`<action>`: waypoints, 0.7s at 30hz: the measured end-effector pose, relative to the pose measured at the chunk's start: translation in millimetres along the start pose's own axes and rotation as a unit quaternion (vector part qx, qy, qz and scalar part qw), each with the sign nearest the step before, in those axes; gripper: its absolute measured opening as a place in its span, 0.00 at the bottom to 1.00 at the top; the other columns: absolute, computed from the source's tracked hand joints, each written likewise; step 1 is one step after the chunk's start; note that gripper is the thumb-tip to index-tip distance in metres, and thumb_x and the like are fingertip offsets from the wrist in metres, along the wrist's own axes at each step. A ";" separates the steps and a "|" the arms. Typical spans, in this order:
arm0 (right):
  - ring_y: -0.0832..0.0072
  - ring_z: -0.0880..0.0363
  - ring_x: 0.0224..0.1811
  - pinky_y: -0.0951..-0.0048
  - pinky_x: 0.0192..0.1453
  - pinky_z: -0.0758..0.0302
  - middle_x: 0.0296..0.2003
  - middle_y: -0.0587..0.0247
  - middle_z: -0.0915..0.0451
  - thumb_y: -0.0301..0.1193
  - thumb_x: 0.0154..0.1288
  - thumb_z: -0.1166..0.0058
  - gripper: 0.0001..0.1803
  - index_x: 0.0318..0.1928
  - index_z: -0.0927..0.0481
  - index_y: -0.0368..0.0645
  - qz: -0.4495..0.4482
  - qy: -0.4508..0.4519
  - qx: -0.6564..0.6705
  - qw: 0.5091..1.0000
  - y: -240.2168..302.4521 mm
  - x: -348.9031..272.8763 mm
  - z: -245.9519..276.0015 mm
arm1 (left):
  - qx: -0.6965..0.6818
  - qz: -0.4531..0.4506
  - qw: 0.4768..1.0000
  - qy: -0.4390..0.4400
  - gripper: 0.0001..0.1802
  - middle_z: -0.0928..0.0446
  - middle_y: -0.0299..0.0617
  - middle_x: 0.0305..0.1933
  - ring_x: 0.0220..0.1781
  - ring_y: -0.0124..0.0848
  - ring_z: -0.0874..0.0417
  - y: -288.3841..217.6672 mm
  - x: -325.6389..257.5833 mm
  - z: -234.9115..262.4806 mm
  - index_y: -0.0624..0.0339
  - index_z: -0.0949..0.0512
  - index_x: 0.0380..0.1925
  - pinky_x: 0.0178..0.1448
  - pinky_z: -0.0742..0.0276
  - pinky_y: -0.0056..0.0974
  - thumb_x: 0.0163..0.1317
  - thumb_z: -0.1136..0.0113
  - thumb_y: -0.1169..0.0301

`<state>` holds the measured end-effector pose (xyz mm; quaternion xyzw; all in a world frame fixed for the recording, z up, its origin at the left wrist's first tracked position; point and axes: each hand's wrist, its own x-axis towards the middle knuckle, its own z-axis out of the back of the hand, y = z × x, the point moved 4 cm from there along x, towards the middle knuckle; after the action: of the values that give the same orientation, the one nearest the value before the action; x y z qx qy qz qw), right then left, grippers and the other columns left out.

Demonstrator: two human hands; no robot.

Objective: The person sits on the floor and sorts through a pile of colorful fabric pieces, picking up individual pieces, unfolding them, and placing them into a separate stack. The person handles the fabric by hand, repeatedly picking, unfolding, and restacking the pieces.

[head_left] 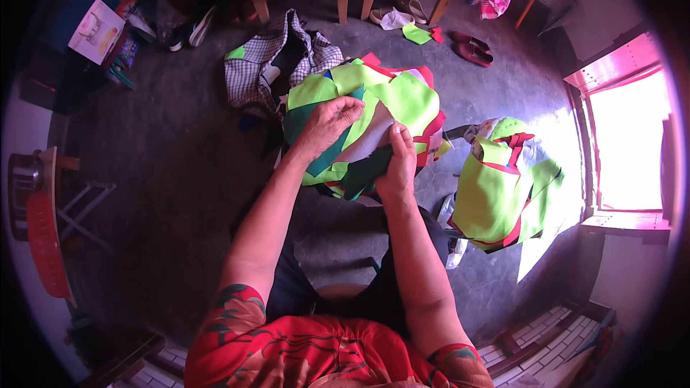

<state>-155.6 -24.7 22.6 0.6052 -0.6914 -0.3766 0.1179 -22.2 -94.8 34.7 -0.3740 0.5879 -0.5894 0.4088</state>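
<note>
our left hand [327, 126] presses the lime fabric pile [402, 97] flat while our right hand [399, 165] pinches a white piece [370, 140] to lift it.

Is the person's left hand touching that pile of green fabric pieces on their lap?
Touching. The head view shows the left hand lying flat on the fabric pile, fingers pressed onto the cloth with no gap.

Dim room, pink-tinted — a blown-out window [632, 144] glares at right; fisheye edges bend, perhaps slightly soft.
</note>
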 end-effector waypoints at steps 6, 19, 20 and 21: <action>0.78 0.25 0.34 0.74 0.41 0.25 0.33 0.67 0.24 0.34 0.69 0.55 0.10 0.44 0.28 0.43 -0.033 0.054 0.040 0.997 2.9 -6.3 -15.9 | -0.182 0.215 0.956 0.083 0.29 0.23 0.36 0.33 0.33 0.21 0.24 11.7 -29.3 -7.3 0.60 0.21 0.38 0.39 0.31 0.26 0.61 0.52 0.43; 0.74 0.25 0.40 0.70 0.47 0.27 0.38 0.64 0.24 0.37 0.68 0.55 0.11 0.42 0.28 0.43 -0.047 0.048 0.007 0.998 -4.5 -2.8 -13.2 | -0.276 0.067 0.959 0.007 0.28 0.24 0.39 0.41 0.45 0.26 0.23 -5.4 -22.7 6.5 0.60 0.34 0.56 0.53 0.28 0.33 0.53 0.39 0.77; 0.74 0.25 0.40 0.70 0.48 0.27 0.38 0.64 0.24 0.37 0.68 0.55 0.11 0.42 0.28 0.43 -0.047 0.049 0.007 0.998 -5.1 -1.7 -11.1 | -0.268 0.055 0.962 0.002 0.28 0.24 0.39 0.41 0.44 0.26 0.23 -8.3 -22.4 8.1 0.60 0.35 0.56 0.53 0.28 0.33 0.53 0.40 0.78; 0.74 0.25 0.41 0.71 0.48 0.28 0.38 0.64 0.24 0.37 0.67 0.55 0.12 0.43 0.28 0.43 -0.047 0.049 0.007 0.998 -6.4 -0.1 -7.8 | -0.259 0.043 0.965 -0.003 0.28 0.24 0.39 0.41 0.44 0.26 0.23 -10.7 -22.5 10.2 0.61 0.35 0.56 0.53 0.28 0.33 0.53 0.40 0.78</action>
<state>-146.0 -27.4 23.7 0.6553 -0.6584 -0.3468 0.1298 -4.5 -78.3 46.5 -0.4431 0.7350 -0.3975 0.3246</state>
